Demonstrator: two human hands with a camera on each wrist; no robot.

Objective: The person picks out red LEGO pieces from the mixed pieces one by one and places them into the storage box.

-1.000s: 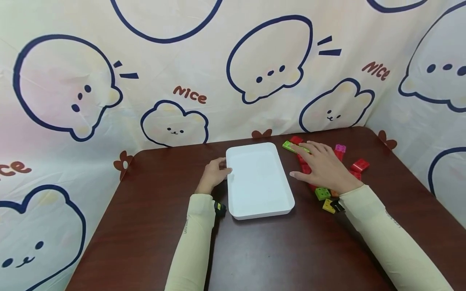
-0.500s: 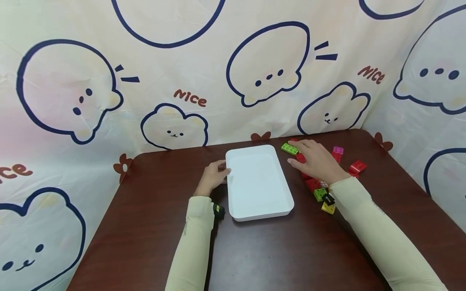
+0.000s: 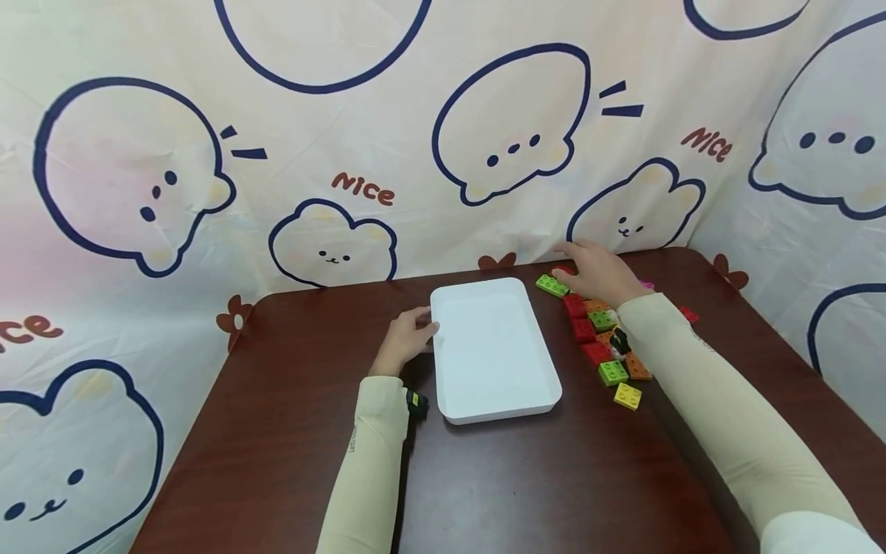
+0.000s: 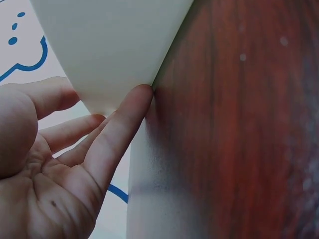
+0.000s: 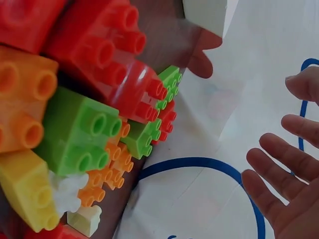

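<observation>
A: White tray (image 3: 493, 350) mid-table (image 3: 277, 431) in head view, L hand (image 3: 407, 335) at its left edge, fingers touching the rim. R hand (image 3: 601, 271) is over the far end of the bricks (image 3: 601, 338), just right of the tray.

B: Left wrist view?

A: L fingers (image 4: 119, 130) straight, relaxed, tips against the tray wall (image 4: 109, 45). No pinch.

B: Right wrist view?

A: R hand (image 5: 286, 164) spread, fingers apart, holding nothing. Red, green, orange, yellow bricks (image 5: 89, 119) piled beside it, not touching.

Head view high, facing down-forward; wrist views close, low; all share white tray (image 3: 493, 348), table (image 3: 277, 431).
</observation>
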